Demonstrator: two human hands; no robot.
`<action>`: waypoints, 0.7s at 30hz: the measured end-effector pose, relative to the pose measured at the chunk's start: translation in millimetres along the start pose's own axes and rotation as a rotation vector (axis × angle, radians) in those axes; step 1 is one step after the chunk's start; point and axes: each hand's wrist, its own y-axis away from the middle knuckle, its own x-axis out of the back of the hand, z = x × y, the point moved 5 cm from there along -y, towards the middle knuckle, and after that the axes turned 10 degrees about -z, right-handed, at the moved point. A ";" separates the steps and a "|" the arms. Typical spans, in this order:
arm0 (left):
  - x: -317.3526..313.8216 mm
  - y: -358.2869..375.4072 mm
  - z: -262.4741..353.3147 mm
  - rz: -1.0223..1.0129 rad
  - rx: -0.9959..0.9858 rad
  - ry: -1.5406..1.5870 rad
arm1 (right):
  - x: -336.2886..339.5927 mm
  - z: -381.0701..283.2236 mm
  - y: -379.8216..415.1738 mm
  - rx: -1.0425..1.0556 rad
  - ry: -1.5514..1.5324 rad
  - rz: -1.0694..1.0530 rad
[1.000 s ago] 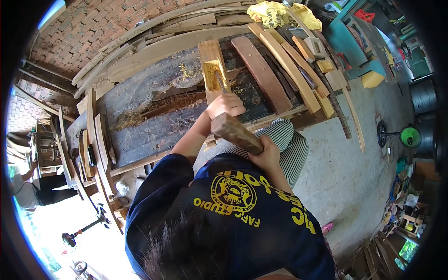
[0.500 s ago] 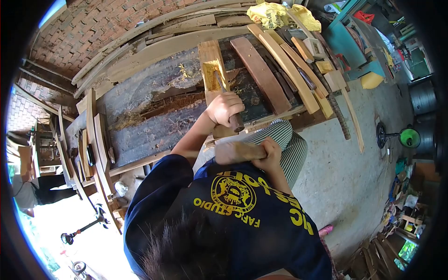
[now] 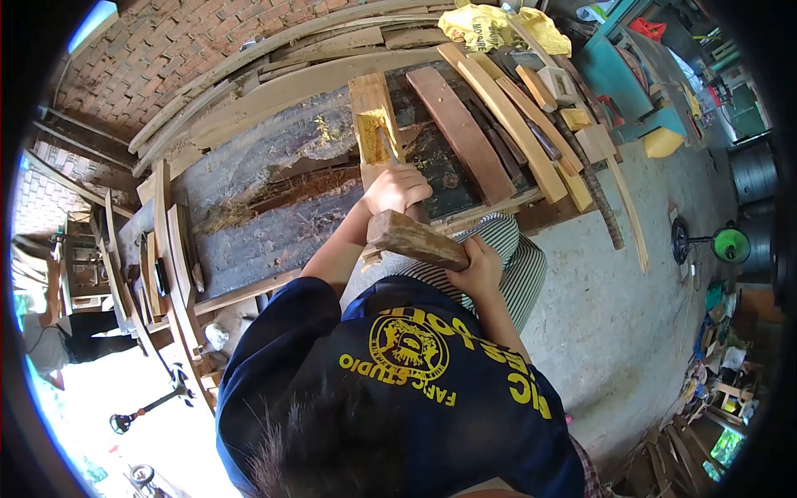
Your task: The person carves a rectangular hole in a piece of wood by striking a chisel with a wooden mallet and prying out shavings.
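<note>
My left hand (image 3: pixel 397 189) is wrapped round the handle of a chisel (image 3: pixel 388 143), whose blade slants into a hollow in a light wooden block (image 3: pixel 368 90). Yellow shavings lie in that hollow. In my right hand (image 3: pixel 480 270) is a wooden mallet (image 3: pixel 415 239), its head close to the butt of the chisel handle. Whether mallet and handle touch is hidden behind the mallet head. The block lies across a dark, worn workbench (image 3: pixel 257 241).
Right of the block lie a reddish-brown board (image 3: pixel 461 133), several pale strips (image 3: pixel 506 124) and tools. A yellow bag (image 3: pixel 477 26) is behind them. Long boards (image 3: pixel 170 241) lean at the left, where another person (image 3: pixel 50 344) stands. A fan (image 3: pixel 729 245) is at the right.
The mallet has swung up toward the chisel handle, from a blurred position nearer my body. My right hand has shifted slightly. My left hand remains on the chisel.
</note>
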 end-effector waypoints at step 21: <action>-9.1 0.5 -12.2 -0.052 -0.099 0.053 | 18.6 -7.3 9.2 -0.148 -0.114 -0.110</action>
